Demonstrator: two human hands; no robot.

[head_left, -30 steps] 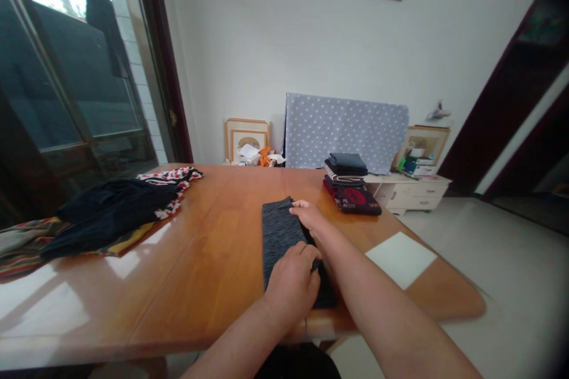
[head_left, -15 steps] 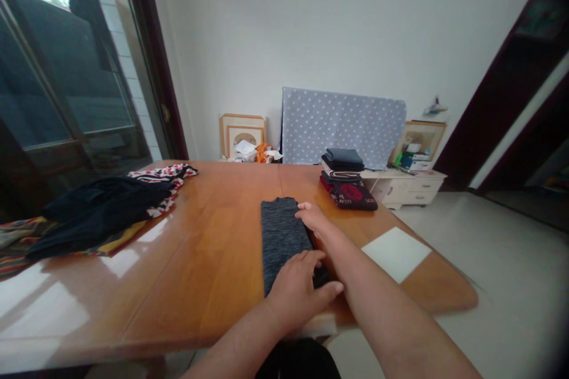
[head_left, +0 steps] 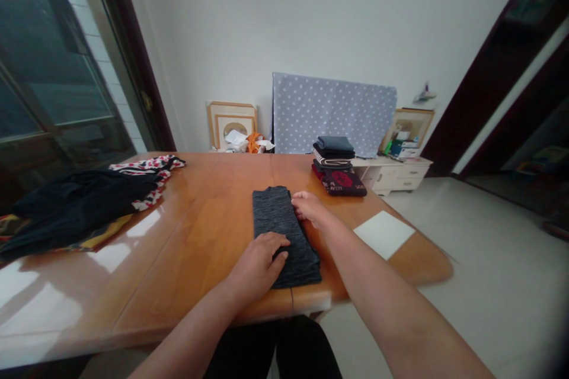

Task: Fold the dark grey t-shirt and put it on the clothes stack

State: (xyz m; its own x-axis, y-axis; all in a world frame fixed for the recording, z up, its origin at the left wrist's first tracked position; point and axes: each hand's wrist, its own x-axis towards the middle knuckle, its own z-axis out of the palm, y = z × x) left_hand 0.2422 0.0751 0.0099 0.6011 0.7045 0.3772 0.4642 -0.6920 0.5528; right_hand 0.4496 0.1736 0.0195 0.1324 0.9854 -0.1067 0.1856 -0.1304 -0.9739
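A dark grey heathered shirt, folded into a long narrow rectangle, lies near the front edge of the wooden table. My left hand rests over its left side, palm down, fingers lying along the cloth. At the upper right edge of the shirt is my right hand, its thumb and fingers closed on the fabric. The fingertips of that hand are partly hidden.
A stack of folded clothes stands at the back right of the table. Loose clothes lie heaped on the left. A pale square sheet lies to the right, near the rounded table edge.
My left hand has moved left from the shirt's lower right side onto its left part. The lower right of the shirt now lies flatter. My right hand stays at the upper right edge.
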